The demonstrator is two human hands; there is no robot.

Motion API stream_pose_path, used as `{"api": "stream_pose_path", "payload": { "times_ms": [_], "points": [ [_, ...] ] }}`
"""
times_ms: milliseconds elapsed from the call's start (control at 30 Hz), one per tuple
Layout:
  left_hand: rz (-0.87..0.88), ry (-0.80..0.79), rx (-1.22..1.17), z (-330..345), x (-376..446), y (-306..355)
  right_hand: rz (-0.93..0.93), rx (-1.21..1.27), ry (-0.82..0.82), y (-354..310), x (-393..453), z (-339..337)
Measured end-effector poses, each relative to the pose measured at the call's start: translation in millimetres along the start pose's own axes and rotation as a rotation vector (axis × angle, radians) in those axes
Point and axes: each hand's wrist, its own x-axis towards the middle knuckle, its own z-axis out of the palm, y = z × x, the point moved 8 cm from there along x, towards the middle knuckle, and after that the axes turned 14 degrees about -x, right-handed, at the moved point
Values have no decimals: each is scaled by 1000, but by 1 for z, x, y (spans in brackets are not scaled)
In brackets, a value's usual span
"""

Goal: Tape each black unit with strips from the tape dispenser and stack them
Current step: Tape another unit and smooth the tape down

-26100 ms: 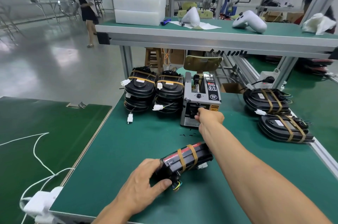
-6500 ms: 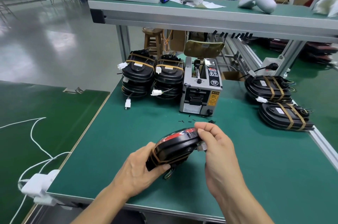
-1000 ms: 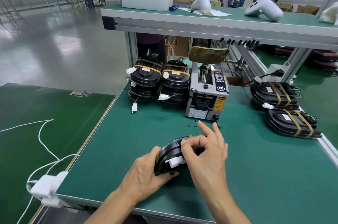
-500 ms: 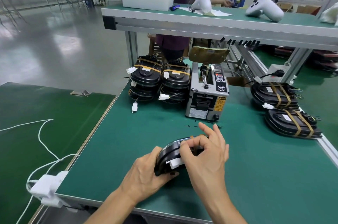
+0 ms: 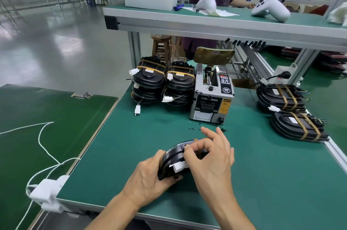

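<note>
- The right hand (image 5: 210,156) has thumb and curled forefinger pinching at the top edge of the black unit (image 5: 173,158), its other fingers fanned out straight.
- The left hand (image 5: 150,179) wraps the unit's near end, thumb underneath.
- The unit stands on edge on the green table (image 5: 262,183), a white plug (image 5: 179,166) sticking out of it.
- Behind it sits the tape dispenser (image 5: 211,96).
- Two stacks of taped units (image 5: 162,81) stand just left of the dispenser.
- Two more taped units (image 5: 290,111) lie at the right edge.
</note>
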Motion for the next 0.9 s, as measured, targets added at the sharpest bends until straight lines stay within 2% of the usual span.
{"api": "stream_pose_path", "payload": {
  "times_ms": [900],
  "points": [
    [3,7,38,2,-1,-8,-11,-106,-9,-2,2,-2]
  ]
}}
